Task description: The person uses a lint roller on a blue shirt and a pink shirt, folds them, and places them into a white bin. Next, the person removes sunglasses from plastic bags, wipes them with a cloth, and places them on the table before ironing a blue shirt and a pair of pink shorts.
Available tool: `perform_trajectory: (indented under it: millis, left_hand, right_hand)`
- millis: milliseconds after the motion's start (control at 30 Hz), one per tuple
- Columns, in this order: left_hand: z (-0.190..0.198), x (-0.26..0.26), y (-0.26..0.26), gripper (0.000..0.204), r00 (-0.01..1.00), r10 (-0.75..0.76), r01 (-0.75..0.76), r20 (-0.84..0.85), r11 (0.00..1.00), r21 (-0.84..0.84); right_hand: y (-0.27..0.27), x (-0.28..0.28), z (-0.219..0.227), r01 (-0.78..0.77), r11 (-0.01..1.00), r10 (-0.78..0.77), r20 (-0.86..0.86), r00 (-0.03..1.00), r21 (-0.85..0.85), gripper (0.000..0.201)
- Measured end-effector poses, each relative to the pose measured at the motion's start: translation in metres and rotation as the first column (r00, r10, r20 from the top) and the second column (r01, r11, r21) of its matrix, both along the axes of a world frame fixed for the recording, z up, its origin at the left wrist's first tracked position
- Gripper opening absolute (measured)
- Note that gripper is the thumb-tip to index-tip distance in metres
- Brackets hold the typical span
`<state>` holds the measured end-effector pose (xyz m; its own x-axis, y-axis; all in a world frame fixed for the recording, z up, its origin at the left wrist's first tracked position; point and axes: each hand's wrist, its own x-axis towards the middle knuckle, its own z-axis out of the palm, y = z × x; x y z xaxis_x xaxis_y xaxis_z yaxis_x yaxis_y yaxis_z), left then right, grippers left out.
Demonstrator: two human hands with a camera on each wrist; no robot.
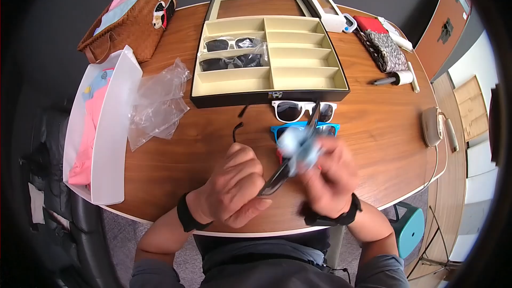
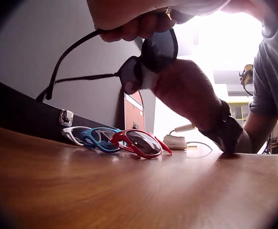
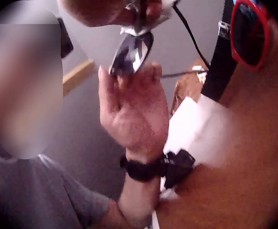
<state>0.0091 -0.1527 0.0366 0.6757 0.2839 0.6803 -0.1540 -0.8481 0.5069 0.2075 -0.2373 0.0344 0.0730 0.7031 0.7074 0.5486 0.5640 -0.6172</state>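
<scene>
My left hand (image 1: 234,184) grips a pair of black sunglasses (image 2: 160,50) by one side of the frame, over the table. A light blue cloth (image 1: 298,146), blurred in the head view, is pinched in my right hand (image 1: 333,176) against the sunglasses' other lens. The black temples stretch away from my body, unfolded. Just beyond my hands, white sunglasses (image 1: 288,111) and blue sunglasses (image 1: 282,127) lie on the table. Red sunglasses (image 2: 146,143) sit nearest me in that row, mostly hidden under my hands in the head view.
Behind the row stands an open display case (image 1: 304,81), two pairs of sunglasses in its left compartments. Clear plastic bags (image 1: 160,106), a white bin (image 1: 114,138) with clothing and a woven basket (image 1: 128,26) stand left. A lint roller (image 1: 402,78) and corded device (image 1: 432,127) lie right.
</scene>
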Motion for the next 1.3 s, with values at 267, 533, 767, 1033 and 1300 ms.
perform_trajectory:
  millis: [267,533,767,1033,1300]
  left_hand:
    - [-0.001,0.001,-0.003,0.028,0.999,-0.036,0.033,0.041,0.998,0.059]
    - [-0.003,0.0,-0.008,0.027,0.996,-0.043,0.039,0.076,0.998,0.058]
    - [-0.001,-0.003,-0.01,0.027,0.997,-0.032,0.027,0.072,0.997,0.07]
    - [-0.004,-0.003,-0.002,0.025,0.99,0.015,-0.011,0.139,0.999,-0.033]
    - [-0.005,-0.007,0.006,0.028,0.992,0.123,-0.122,0.038,0.992,-0.016]
  right_hand:
    - [0.001,0.007,-0.003,-0.284,0.958,0.273,-0.165,0.948,-0.047,0.015]
    - [0.01,0.011,-0.012,0.05,0.979,-0.114,-0.324,0.939,-0.2,0.013]
    - [0.015,0.01,-0.01,0.076,0.974,-0.146,-0.334,0.931,-0.214,0.011]
    - [0.01,0.031,-0.009,-0.666,0.74,0.258,-0.953,0.157,0.091,0.037]
    - [0.016,0.034,-0.002,-0.684,0.665,0.365,-0.929,-0.053,0.3,0.058]
